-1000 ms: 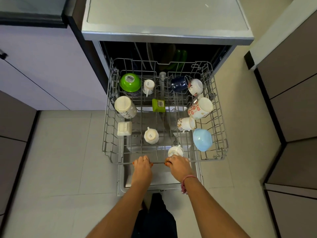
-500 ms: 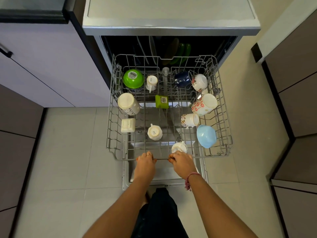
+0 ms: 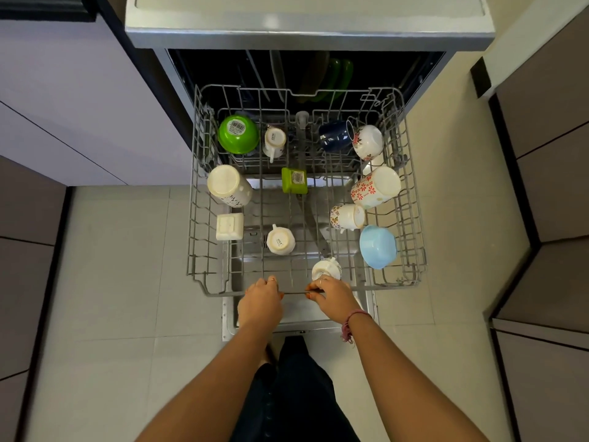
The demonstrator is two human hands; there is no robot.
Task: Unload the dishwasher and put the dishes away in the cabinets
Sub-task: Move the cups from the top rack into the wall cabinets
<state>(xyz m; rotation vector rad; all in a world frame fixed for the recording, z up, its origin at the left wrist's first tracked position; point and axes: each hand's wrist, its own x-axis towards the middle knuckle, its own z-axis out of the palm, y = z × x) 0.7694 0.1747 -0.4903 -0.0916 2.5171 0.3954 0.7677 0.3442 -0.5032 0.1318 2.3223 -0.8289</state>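
The grey wire upper rack [image 3: 414, 218] is pulled out of the open dishwasher [image 3: 306, 36]. My left hand [image 3: 259, 303] and my right hand [image 3: 334, 298] both grip the rack's front bar, side by side. Upside-down dishes sit in the rack: a green bowl [image 3: 238, 134], a light blue bowl [image 3: 378, 247], a dark blue mug [image 3: 334, 135], a red-flowered mug [image 3: 376, 188], a tall white mug [image 3: 228, 186], a small green container [image 3: 294, 180] and several white cups, one [image 3: 325, 269] just beyond my right fingers. Green plates [image 3: 334, 78] stand in the dark tub behind.
The lowered dishwasher door [image 3: 296, 317] lies under the rack, above my feet. Pale lilac cabinet fronts [image 3: 63, 106] stand on the left, brown cabinet fronts [image 3: 548, 154] on the right. Beige floor tiles [image 3: 121, 298] flank the door on both sides.
The rack has slid further out toward me while both hands kept their grip on its front bar. More of the tub and the plates behind shows.
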